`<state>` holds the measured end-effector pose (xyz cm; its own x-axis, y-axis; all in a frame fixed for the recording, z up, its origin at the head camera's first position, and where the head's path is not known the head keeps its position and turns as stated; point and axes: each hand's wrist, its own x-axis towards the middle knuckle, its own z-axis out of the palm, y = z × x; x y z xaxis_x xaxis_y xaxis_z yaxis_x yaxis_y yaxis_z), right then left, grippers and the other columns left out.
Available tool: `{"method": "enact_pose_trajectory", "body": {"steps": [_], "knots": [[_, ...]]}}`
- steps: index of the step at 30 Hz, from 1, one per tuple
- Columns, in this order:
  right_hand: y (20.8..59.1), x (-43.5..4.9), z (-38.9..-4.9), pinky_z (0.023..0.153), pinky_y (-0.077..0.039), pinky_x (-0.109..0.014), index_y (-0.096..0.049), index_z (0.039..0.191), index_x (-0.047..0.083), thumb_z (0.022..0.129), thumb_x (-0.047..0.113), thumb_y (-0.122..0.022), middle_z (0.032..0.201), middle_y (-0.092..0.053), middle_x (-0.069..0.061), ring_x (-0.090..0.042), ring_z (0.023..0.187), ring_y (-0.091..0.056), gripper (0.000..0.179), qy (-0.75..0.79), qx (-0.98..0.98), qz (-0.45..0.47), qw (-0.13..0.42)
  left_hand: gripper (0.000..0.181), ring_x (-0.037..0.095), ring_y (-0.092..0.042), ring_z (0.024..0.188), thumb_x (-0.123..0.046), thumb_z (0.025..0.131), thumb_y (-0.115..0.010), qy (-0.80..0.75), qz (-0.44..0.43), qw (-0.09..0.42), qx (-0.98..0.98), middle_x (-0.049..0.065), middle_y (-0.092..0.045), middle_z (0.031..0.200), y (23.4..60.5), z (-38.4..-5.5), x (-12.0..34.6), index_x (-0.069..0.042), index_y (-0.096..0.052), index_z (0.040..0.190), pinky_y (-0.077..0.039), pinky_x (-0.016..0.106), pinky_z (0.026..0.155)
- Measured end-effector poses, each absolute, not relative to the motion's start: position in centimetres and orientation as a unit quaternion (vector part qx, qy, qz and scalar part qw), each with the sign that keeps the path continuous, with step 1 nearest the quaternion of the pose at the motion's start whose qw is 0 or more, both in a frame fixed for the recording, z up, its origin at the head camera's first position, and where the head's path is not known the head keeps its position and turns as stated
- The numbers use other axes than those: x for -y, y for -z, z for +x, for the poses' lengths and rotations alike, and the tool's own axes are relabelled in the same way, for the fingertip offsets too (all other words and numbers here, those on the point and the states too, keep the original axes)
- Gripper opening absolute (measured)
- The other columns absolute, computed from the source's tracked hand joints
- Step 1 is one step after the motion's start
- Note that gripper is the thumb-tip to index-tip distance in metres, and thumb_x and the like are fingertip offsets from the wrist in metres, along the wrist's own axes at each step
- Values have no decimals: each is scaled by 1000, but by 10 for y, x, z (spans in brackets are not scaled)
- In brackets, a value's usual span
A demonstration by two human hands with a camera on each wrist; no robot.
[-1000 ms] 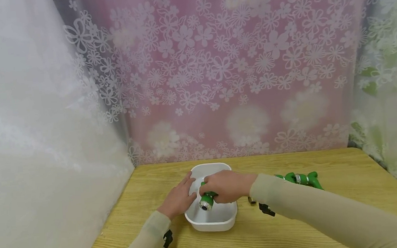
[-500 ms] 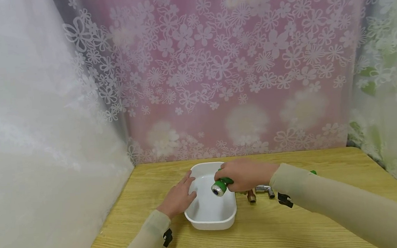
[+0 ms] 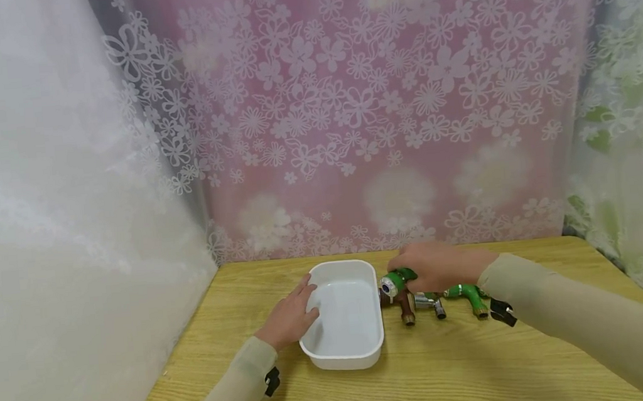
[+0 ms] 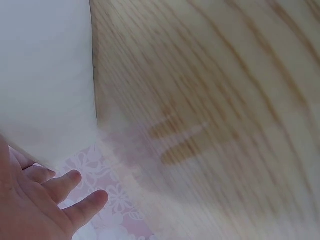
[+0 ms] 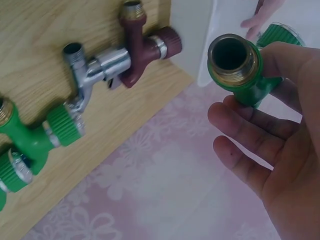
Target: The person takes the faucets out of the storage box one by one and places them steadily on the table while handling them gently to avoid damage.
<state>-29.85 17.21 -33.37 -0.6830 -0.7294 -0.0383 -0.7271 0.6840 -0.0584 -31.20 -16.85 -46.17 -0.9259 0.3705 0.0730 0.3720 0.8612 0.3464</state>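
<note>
In the head view my left hand [image 3: 288,316] rests on the left rim of a white plastic tub [image 3: 348,363], its fingers fairly straight. The left wrist view shows that hand [image 4: 40,205] at the tub's outer wall. My right hand [image 3: 443,268] holds a green pipe fitting [image 3: 399,280] just above the table, right of the tub. Seen from the right wrist, the green pipe fitting [image 5: 242,75] has a brass threaded mouth and a ribbed collar, with my thumb and fingers on it. Below it are a maroon fitting [image 3: 407,310] and a chrome tap-like fitting [image 3: 428,303].
Further right on the wooden table [image 3: 426,381] lies a green fitting [image 3: 471,296], partly hidden by my right forearm; the right wrist view shows another green collar [image 5: 12,172] beside it. A floral curtain [image 3: 384,126] hangs behind the table.
My right hand has carried the green fitting from inside the tub out to the right, over the row of fittings. My left hand has stayed on the tub's rim.
</note>
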Motion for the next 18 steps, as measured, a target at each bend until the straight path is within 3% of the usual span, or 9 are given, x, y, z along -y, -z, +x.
{"method": "enact_pose_trajectory", "body": {"steps": [7, 18], "knots": [[337, -203, -311, 67, -50, -28, -67, 123, 21, 90, 17, -70, 103, -67, 11, -4, 80, -58, 33, 34, -927, -371, 37, 56, 34, -46, 141, -31, 102, -52, 183, -190, 5, 965, 8, -18, 169, 462, -313, 168, -8, -42, 151, -45, 52, 110], [343, -247, -319, 64, -47, -31, -65, 128, 14, 92, 20, -70, 106, -67, 4, -7, 78, -57, 37, 47, -941, -331, 50, 54, 36, -46, 141, -30, 102, -53, 196, -183, -4, 963, 7, -17, 169, 458, -309, 167, -9, -43, 151, -45, 53, 109]]}}
